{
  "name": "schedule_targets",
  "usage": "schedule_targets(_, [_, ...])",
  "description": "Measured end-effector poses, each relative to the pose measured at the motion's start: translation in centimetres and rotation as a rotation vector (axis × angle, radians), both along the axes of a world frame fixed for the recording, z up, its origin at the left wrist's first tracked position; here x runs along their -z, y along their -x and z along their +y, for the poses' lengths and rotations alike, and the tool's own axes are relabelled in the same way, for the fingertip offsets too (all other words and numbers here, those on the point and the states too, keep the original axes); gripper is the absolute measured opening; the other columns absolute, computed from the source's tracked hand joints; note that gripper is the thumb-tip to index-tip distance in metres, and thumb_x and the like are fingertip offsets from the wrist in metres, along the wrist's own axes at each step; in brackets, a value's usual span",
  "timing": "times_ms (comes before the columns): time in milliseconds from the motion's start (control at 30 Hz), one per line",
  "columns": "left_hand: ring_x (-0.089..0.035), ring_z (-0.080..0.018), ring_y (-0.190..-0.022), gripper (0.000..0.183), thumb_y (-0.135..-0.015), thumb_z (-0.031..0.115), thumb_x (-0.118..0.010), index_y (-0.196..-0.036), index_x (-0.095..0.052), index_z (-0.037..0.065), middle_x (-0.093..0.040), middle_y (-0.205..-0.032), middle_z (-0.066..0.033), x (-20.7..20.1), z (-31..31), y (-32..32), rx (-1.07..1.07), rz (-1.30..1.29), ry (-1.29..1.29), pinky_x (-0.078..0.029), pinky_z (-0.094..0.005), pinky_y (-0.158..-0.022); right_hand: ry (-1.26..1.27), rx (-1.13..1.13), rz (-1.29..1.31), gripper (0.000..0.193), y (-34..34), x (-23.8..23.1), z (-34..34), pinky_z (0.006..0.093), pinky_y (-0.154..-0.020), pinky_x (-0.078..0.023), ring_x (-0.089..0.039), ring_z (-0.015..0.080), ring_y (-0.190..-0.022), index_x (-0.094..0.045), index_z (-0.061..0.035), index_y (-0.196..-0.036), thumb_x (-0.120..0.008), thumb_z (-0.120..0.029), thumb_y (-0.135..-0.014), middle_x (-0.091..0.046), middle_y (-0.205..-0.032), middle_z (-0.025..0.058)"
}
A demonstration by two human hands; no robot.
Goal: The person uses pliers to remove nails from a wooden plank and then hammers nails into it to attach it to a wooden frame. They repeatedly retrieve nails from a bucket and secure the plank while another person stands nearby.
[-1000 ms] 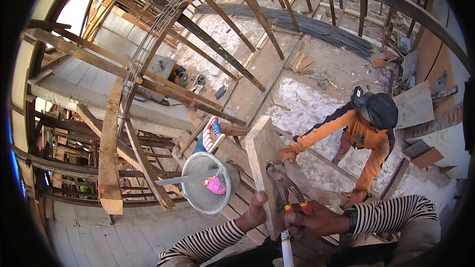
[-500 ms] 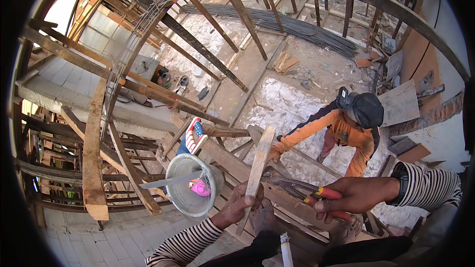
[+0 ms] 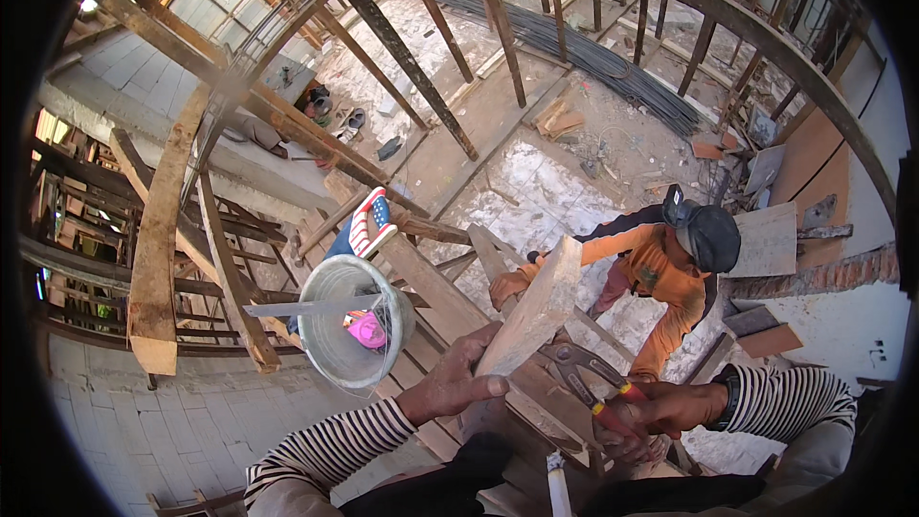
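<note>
My left hand [image 3: 448, 381] holds a short wooden board [image 3: 536, 304] near its lower end, the thumb on the near side and the other fingers largely hidden. The board tilts up and away toward the right. My right hand [image 3: 665, 409] is closed round the red-and-yellow handles of a pair of pliers [image 3: 607, 413]. Their dark jaws [image 3: 565, 354] are close to the board's right side; whether they touch it I cannot tell. Timber beams lie beneath both hands. At the lower edge a white cigarette [image 3: 558, 485] with an ash tip sticks up.
Left of my left hand stands a grey bucket [image 3: 316, 351] with a metal blade [image 3: 311, 308] across it and a pink thing [image 3: 367, 330] inside. Behind it is a stars-and-stripes patterned object [image 3: 371, 222]. A co-worker in orange [image 3: 661, 263] stands lower, one hand [image 3: 507, 289] at the timber.
The board has turned, its broad face now showing, and its top has moved right. My right hand and the pliers have moved lower and slightly left. The co-worker's nearer hand has shifted left.
</note>
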State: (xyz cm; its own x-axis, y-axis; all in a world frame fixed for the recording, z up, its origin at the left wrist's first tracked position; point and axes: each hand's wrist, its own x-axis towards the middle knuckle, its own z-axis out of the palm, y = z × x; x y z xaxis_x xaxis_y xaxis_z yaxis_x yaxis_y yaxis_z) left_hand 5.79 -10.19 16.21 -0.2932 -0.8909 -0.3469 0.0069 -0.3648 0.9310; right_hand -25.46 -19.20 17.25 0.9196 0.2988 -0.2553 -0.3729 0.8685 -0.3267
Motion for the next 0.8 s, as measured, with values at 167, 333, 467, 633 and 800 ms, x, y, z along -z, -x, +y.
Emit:
schedule_targets(167, [-0.054, -0.0179, -0.114, 0.075, -0.084, 0.039, -0.079, -0.137, -0.051, -0.006, -0.058, -0.119, -0.0094, -0.3, 0.0, 1.0, -0.001, 0.064, -0.048, -0.042, -0.0331, -0.101, 0.024, -0.002, 0.029, 0.031, 0.2, 0.8, 2.4, 0.0259, -0.059, -0.037, -0.040, 0.0085, -0.064, -0.050, -0.0112, -0.092, -0.056, -0.038, -0.106, -0.041, -0.075, -0.0037])
schedule_targets(333, [-0.055, -0.0180, -0.117, 0.086, -0.082, 0.047, -0.080, -0.141, -0.048, -0.006, -0.060, -0.125, -0.0111, -0.9, 0.0, 0.6, 0.058, 0.211, -0.080, -0.042, -0.0319, -0.103, -0.112, -0.033, 0.109, 0.032, 0.2, -0.2, 3.4, 0.0253, -0.055, -0.032, -0.036, 0.0073, -0.060, -0.046, -0.0130, -0.086, -0.055, -0.035, -0.107, -0.036, -0.068, -0.0054])
schedule_targets(467, [-0.055, -0.0173, -0.118, 0.097, -0.078, 0.058, -0.079, -0.141, -0.048, -0.008, -0.061, -0.124, -0.0104, -0.2, 0.8, 1.1, -0.031, 0.271, -0.195, -0.042, -0.0316, -0.103, -0.050, 0.008, 0.171, 0.032, -0.8, -0.8, 3.6, 0.0245, -0.052, -0.030, -0.034, 0.0061, -0.057, -0.047, -0.0136, -0.086, -0.056, -0.036, -0.107, -0.036, -0.067, -0.0065])
schedule_targets(633, [-0.055, -0.0151, -0.108, 0.096, -0.076, 0.066, -0.078, -0.134, -0.052, -0.007, -0.060, -0.117, -0.0082, 0.3, 2.2, 1.2, -0.070, 0.195, -0.233, -0.042, -0.0298, -0.095, 0.279, -0.039, 0.306, 0.022, -2.1, -1.8, 4.8, 0.0266, -0.060, -0.037, -0.043, 0.0083, -0.066, -0.055, -0.0101, -0.099, -0.053, -0.030, -0.108, -0.046, -0.074, -0.0044])
schedule_targets(800, [-0.052, -0.0084, -0.067, 0.068, -0.073, 0.069, -0.076, -0.093, -0.061, 0.006, -0.053, -0.074, 0.0019, -1.2, 1.7, 2.9, -0.229, 0.151, -0.170, -0.041, -0.0249, -0.060, 0.350, 0.137, 0.224, 0.027, -3.1, -0.9, 6.4, 0.0257, -0.054, -0.033, -0.042, 0.0057, -0.062, -0.054, -0.0118, -0.091, -0.059, -0.035, -0.105, -0.046, -0.071, -0.0062])
